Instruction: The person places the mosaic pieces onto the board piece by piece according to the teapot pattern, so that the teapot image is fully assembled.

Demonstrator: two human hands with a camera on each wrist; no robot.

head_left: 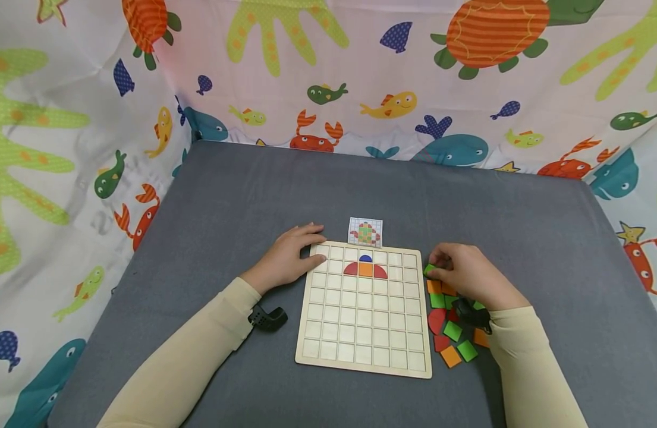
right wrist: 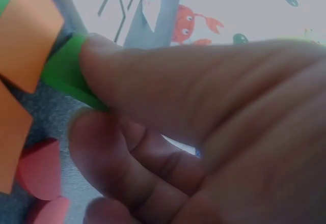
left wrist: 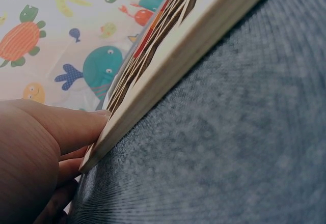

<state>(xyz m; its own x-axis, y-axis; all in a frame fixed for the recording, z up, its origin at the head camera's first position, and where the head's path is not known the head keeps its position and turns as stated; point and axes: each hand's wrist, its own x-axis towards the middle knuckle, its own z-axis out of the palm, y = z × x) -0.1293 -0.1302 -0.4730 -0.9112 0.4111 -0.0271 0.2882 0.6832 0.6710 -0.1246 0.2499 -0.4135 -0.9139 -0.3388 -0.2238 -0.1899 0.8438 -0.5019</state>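
A wooden grid board (head_left: 364,318) lies on the grey cloth. Near its far edge sit a blue half-round tile (head_left: 365,258), an orange square tile (head_left: 365,270) and red quarter-round tiles (head_left: 351,270) on both sides of the orange. My left hand (head_left: 288,255) rests on the board's far left corner, its thumb (left wrist: 84,127) on the rim and its fingers extended. Beside the far right corner, my right hand (head_left: 470,274) pinches a green tile (right wrist: 69,71) between thumb and fingertip. Its other fingers are curled.
Along the board's right side lie loose tiles: several green squares (head_left: 453,331), orange squares (head_left: 450,356) and a red rounded piece (head_left: 437,321). A small pattern card (head_left: 365,232) touches the board's far edge. Behind the table hangs a sea-animal curtain (head_left: 274,89).
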